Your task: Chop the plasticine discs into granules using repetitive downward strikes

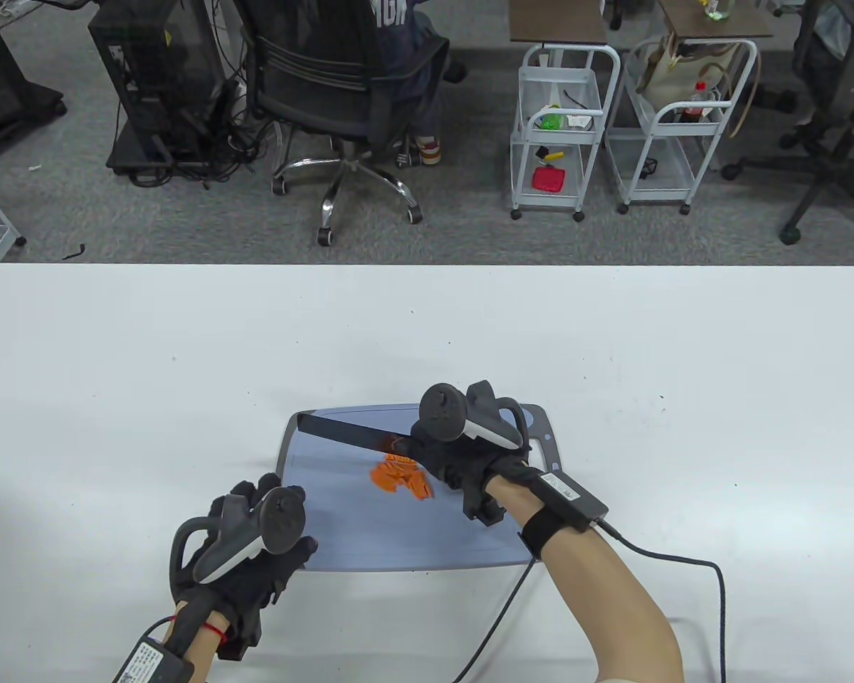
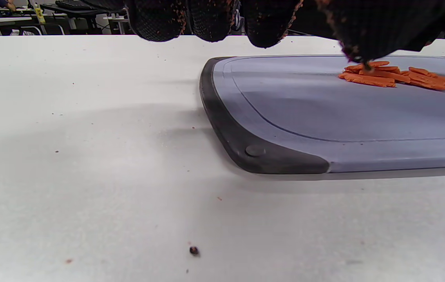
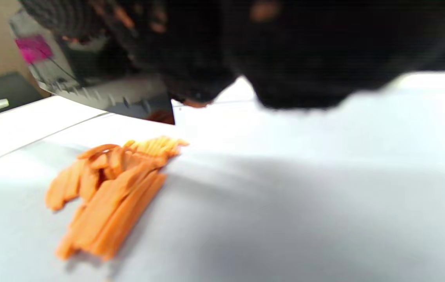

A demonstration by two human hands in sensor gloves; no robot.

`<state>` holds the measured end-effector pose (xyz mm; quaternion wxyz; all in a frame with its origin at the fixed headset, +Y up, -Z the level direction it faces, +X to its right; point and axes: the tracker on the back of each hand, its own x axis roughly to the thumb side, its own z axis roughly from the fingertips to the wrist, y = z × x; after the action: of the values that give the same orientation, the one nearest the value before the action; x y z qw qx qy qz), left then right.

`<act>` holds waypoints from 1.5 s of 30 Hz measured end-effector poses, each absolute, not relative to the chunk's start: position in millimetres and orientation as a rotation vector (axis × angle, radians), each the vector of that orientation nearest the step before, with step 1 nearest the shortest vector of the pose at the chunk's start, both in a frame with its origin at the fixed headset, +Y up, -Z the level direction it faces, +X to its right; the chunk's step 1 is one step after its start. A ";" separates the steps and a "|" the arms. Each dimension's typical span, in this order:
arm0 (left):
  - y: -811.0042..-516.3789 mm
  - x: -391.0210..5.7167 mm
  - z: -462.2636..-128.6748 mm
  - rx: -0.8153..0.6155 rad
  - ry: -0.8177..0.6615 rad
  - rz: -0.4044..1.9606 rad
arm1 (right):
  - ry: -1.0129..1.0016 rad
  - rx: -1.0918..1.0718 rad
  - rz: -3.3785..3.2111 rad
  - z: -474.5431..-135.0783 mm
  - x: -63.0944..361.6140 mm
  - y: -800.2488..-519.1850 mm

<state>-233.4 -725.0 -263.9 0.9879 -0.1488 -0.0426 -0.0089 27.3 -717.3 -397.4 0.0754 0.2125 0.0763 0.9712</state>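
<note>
Orange plasticine strips [image 1: 400, 480] lie in a small pile on the blue-grey cutting board [image 1: 341, 519]; the pile also shows in the left wrist view [image 2: 397, 76] and the right wrist view [image 3: 111, 192]. My right hand [image 1: 455, 462] grips the handle of a dark-bladed knife [image 1: 345, 431], whose blade is raised above the pile and points left and away from me; the blade also shows in the right wrist view [image 3: 116, 98]. My left hand [image 1: 249, 548] rests at the board's front left corner, holding nothing. Its fingertips [image 2: 156, 21] hang over the table beside the board [image 2: 277, 156].
The white table [image 1: 185, 356] stretches wide on all sides of the board. Small crumbs dot the table [image 2: 89, 196] near the left hand. Office chairs and white carts [image 1: 562, 128] stand on the floor beyond the far edge.
</note>
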 end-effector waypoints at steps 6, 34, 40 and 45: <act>-724.9 -226.2 -260.7 -0.299 -0.112 -0.039 | 0.337 0.684 3.062 -392.9 15.1 -724.7; -712.3 -223.3 -255.7 -0.246 -0.110 -0.038 | 0.261 0.737 2.981 -389.5 10.1 -741.7; -715.0 -221.2 -251.7 -0.262 -0.127 -0.080 | 0.231 0.620 2.894 -393.1 13.8 -730.7; -715.8 -221.5 -255.1 -0.265 -0.124 -0.060 | 0.330 0.746 2.946 -390.2 17.8 -711.4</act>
<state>-221.5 -715.8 -255.1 0.9889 -0.1318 -0.0620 -0.0299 17.8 -711.4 -390.2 0.0422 0.2438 0.1079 0.9629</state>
